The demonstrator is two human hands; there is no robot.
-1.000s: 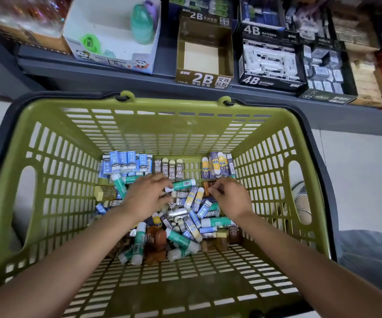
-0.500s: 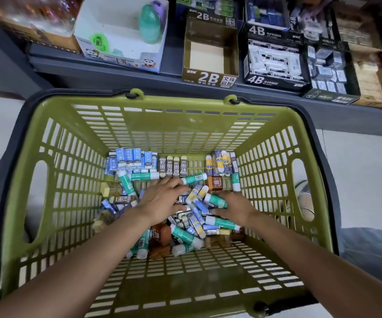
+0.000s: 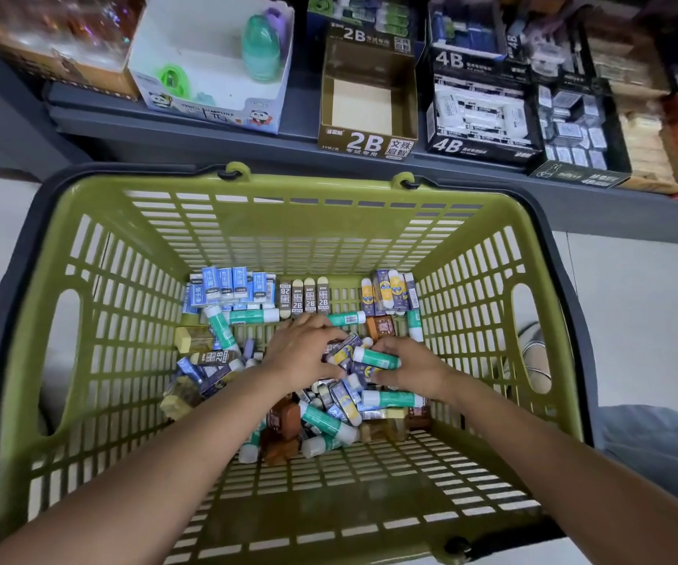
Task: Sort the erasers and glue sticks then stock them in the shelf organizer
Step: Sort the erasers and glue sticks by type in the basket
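Slotted green plastic basket (image 3: pixel 97 360); L hand (image 3: pixel 302 352), R hand (image 3: pixel 408 367) curled round glue sticks (image 3: pixel 376 358), erasers (image 3: pixel 345 348).

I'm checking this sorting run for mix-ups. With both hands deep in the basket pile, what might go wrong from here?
1. The left hand and right hand are both digging into the mixed pile; a grab may catch erasers along with a glue stick.
2. Stirring could knock over the sorted rows standing along the far wall of the basket.
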